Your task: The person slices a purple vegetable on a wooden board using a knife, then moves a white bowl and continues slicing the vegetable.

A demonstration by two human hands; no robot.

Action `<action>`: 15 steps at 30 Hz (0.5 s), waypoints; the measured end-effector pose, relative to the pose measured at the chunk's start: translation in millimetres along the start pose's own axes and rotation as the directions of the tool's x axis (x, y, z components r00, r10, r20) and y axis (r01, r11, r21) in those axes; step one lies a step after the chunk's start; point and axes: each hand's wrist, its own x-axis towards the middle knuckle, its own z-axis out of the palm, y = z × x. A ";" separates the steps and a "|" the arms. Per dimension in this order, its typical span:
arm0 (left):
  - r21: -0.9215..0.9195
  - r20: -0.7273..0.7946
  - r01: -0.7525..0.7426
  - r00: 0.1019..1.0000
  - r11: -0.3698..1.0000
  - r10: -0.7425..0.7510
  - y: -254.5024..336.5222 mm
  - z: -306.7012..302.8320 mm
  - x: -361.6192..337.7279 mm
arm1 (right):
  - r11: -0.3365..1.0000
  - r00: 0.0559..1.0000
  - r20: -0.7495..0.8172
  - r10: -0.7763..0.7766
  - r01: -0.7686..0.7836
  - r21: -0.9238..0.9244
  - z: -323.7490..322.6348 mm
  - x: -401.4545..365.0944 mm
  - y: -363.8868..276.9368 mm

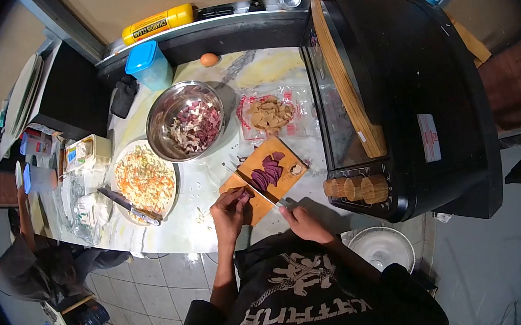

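On the counter's front part lies a wooden cutting board [255,214], set at a slant. Dark purple-red slices [268,173] of a food I cannot identify are piled on it. My right hand [304,223] grips the handle of a knife [251,181], whose blade crosses the board diagonally. Left of the blade, my left hand [231,211] pinches a small purple-red piece [244,197] between its fingertips. Behind the board, brown pieces [270,113] rest on a clear plastic bag [248,129] with red print. A steel bowl [155,128] holds chopped purple-red and white bits.
A plate [175,196] of shredded white and orange food bears a second knife [129,205]. Behind stand a blue-lidded container [148,66] and an egg [209,60]. A large black oven [420,93] bounds the right. Another person [41,264] is at far left.
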 end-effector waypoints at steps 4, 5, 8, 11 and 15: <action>0.144 0.032 -0.053 0.998 0.988 0.049 11.9 -0.4 2.2 | 1.000 0.999 0.035 0.024 -0.024 0.006 -0.5 0.2 -4.1; 0.152 0.020 -0.075 0.997 0.986 0.072 10.0 0.6 2.6 | 1.000 0.999 0.036 0.020 -0.020 0.009 -0.2 0.0 -4.7; 0.156 0.011 -0.091 0.996 0.984 0.090 10.5 -0.6 4.0 | 0.991 0.983 -0.131 -0.129 0.132 0.014 21.0 1.0 19.4; 0.144 0.017 -0.085 0.996 0.986 0.084 7.8 -1.7 4.5 | 0.990 0.982 -0.135 -0.136 0.140 0.022 22.8 0.9 19.1; 0.097 0.018 -0.082 0.997 0.992 0.081 7.5 0.1 5.0 | 0.991 0.983 0.148 0.104 -0.115 0.068 0.3 -1.7 -10.5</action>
